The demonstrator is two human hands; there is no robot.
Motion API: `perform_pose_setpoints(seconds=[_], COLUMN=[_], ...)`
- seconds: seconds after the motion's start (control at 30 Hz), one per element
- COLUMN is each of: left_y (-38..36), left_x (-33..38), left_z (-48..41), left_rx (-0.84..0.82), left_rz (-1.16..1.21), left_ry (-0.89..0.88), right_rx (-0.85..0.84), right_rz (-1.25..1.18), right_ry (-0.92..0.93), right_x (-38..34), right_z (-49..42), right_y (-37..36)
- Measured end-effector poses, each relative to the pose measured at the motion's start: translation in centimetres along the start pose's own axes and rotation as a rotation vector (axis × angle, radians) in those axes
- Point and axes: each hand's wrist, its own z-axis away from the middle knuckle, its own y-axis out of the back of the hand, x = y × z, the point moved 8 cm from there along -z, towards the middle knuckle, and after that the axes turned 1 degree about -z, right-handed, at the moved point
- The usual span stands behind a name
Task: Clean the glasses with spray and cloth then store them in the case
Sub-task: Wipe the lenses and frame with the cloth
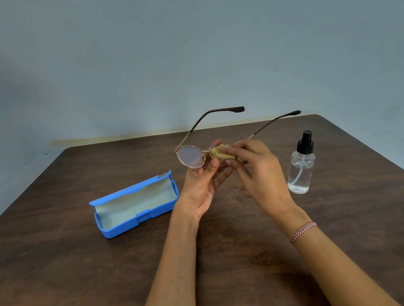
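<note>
Blue plastic glasses case (132, 223) lies left of centre on the dark wood-grain worktop (57, 286), lid open toward the back, pale lining showing. Just right of it the left hand (201, 185) is raised off the worktop, palm up, its fingers (214, 162) pinching the glasses (190, 157) around the bridge and lower rim. Glasses are thin metal-framed with round lenses, held in the air above the worktop, both temples unfolded and pointing away toward the wall (175, 36). A small folded tan cloth (221, 154) is pressed on the right-hand lens, covering most of it. The right hand (260, 167) grasps that cloth, fingers (238, 151) curled round it, and wears a pink-and-white braided bracelet (303, 231) at the wrist. Far right, a clear spray bottle (301, 167) with black pump top stands upright on the worktop, near the right hand but not touching it, with clear liquid in it.
</note>
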Motion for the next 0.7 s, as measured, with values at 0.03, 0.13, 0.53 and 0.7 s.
perform_pose_setpoints(seconds=[0.03, 0.13, 0.53, 0.7], left_y=[-0.1, 0.3, -0.2, -0.4], left_x=[0.0, 0.0, 0.6, 0.1], left_z=[0.0, 0.1, 0.3, 0.2], left_rx=[0.001, 0.029, -0.051, -0.054], left_rz=[-0.004, -0.034, -0.005, -0.080], left_ry=[-0.002, -0.005, -0.044, -0.005], right_rx=[-0.002, -0.022, -0.086, -0.030], right_rz=[-0.005, 0.009, -0.055, 0.099], right_ry=[-0.008, -0.029, 0.051, 0.024], right_x=[0.1, 0.2, -0.6, -0.3], right_z=[0.0, 0.1, 0.0, 0.2], right_y=[0.0, -0.2, -0.4, -0.5])
